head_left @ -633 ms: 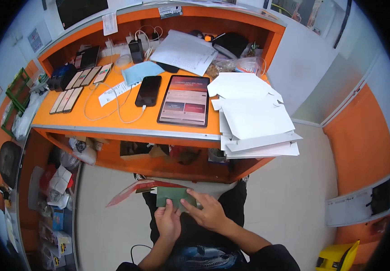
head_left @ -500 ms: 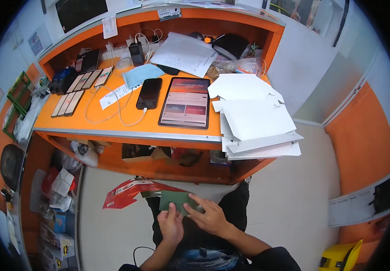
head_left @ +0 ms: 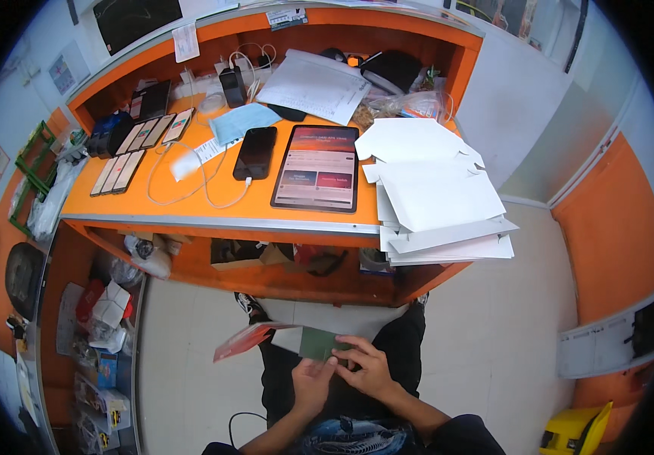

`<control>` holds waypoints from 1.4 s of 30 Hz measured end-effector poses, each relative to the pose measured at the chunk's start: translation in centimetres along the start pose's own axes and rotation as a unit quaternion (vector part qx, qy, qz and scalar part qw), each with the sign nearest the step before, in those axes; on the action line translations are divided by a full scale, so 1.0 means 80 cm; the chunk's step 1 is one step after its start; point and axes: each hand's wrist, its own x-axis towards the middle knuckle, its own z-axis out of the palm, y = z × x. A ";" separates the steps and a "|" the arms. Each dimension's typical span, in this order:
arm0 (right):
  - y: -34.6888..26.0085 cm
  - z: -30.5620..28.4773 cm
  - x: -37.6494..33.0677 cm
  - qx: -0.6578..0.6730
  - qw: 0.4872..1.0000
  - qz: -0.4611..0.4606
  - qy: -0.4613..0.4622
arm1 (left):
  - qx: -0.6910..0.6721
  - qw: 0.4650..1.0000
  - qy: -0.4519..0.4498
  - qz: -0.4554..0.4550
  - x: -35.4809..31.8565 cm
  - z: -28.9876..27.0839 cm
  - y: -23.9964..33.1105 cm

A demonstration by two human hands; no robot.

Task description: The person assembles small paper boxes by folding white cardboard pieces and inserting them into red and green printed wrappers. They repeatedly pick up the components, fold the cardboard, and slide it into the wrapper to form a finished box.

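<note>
The person sits below the orange table point(head_left: 190, 212), holding a small dark green card point(head_left: 317, 343) over the lap. The left hand point(head_left: 313, 383) lies under and behind the green card, its fingers point(head_left: 325, 366) touching the card's lower edge, so it grasps the card from below. The right hand point(head_left: 367, 366) closes on the same card from the right side, thumb and fingers pinching its edge. Just to the left of the green card, and seemingly joined to it, a red flap point(head_left: 245, 340) of thin cardboard sticks out toward the person's left, and a pale grey sheet point(head_left: 334, 315) lies behind both. On the table above, well apart from the hands, a tablet point(head_left: 317, 167) with a lit screen lies flat beside a black phone point(head_left: 256, 152) plugged into a white cable point(head_left: 190, 193). A stack of flat white cardboard blanks point(head_left: 437, 201) hangs over the table's right corner.
</note>
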 end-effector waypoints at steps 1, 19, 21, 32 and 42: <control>0.002 -0.007 0.005 0.001 0.999 -0.018 -0.028 | 0.002 1.000 -0.001 0.000 0.000 0.000 0.000; -0.082 0.002 0.102 -0.197 0.905 -0.376 0.029 | 0.046 0.987 0.028 0.151 0.027 -0.014 -0.010; -0.082 0.004 0.101 -0.210 0.897 -0.386 0.042 | 0.232 0.963 -0.024 0.137 0.026 -0.029 0.010; -0.076 0.035 0.069 -0.076 0.957 -0.271 0.074 | 0.200 0.965 -0.067 0.155 0.034 -0.037 0.013; -0.067 -0.008 0.076 -0.202 0.939 -0.278 0.007 | 0.152 0.974 -0.078 0.149 0.032 -0.048 0.028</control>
